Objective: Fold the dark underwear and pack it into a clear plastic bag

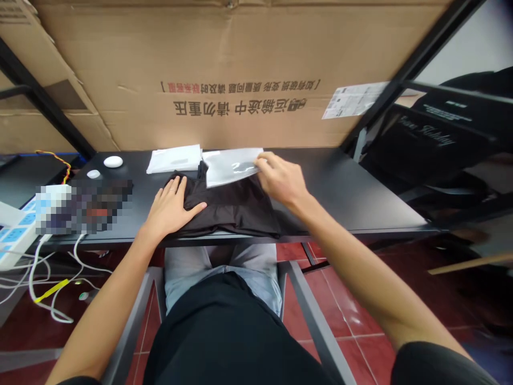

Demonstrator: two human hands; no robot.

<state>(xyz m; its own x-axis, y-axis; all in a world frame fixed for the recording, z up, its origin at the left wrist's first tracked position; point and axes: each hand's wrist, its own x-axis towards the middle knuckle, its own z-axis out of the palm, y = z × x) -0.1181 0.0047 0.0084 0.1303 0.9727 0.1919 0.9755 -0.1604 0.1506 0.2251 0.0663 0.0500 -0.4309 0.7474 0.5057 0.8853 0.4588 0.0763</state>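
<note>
The folded dark cloth (236, 208) lies straight ahead of me at 12 o'clock, on the near edge of the black table (360, 198), with its long side running from 9 to 3 across my lap. My left hand (172, 206) rests flat on its left end, fingers spread and together pointing toward 1 o'clock, pressing down and gripping nothing. My right hand (280, 179) is out at about 1 o'clock, thumb and fingertips pinched on the right edge of a clear plastic bag (230, 167).

The bag lies flat over the far part of the cloth, its long side also running 9 to 3, its near edge overlapping the fabric. So the bag sits just beyond the cloth, toward 12, and my right hand is the nearer one to it; my left hand is on the cloth and apart from the bag.

A second white packet (174, 159) lies just beside the bag at 11 o'clock. Two small white round things (113, 161) sit out at 10, a power strip (16, 235) at 9, and a big cardboard box (240, 53) stands behind the table.
</note>
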